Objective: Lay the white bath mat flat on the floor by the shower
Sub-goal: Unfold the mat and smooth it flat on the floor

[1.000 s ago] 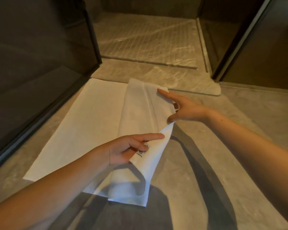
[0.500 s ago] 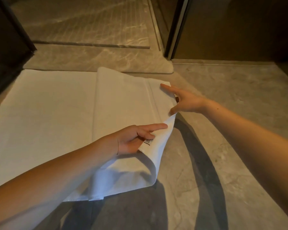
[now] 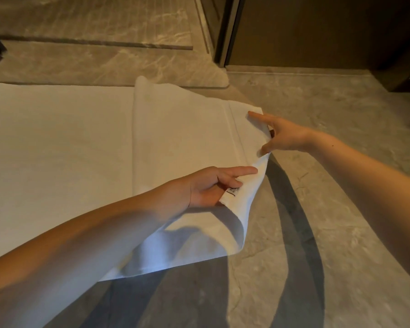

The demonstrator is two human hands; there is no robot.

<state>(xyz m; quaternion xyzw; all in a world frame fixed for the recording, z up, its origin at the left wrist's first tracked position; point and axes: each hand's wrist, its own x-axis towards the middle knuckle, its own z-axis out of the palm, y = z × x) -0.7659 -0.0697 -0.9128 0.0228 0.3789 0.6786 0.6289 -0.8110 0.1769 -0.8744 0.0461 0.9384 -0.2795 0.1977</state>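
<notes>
Grey marbled stone floor (image 3: 329, 209) filling most of view; paler raised stone shower threshold (image 3: 104, 60) at its far side, dark door frame post (image 3: 223, 31) at threshold's right end.

One white rectangular terry bath mat (image 3: 57, 150), lying on floor right against near edge of threshold. Left part of mat already flat; right panel folded back over it, near-right corner lifted off floor and curling. Judged about two-thirds done: last fold to open rightward, away from flat part.

Handling, judged: soft, limp, light cloth, no stiffness, sags between grips, likely slides easily on smooth stone. Best held at hemmed edge, two points spread apart, near corners, then pulled taut and lowered.

Two bare hands, both on mat's right edge. Left hand (image 3: 213, 188) closed in pinch on edge near mat's front corner, thumb under, fingers on top. Right hand (image 3: 284, 136) further along same edge toward threshold, index and thumb spread on cloth, edge apparently pinched between them.

One small white sewn label (image 3: 232, 191) with dark print, at left hand's fingertips.
</notes>
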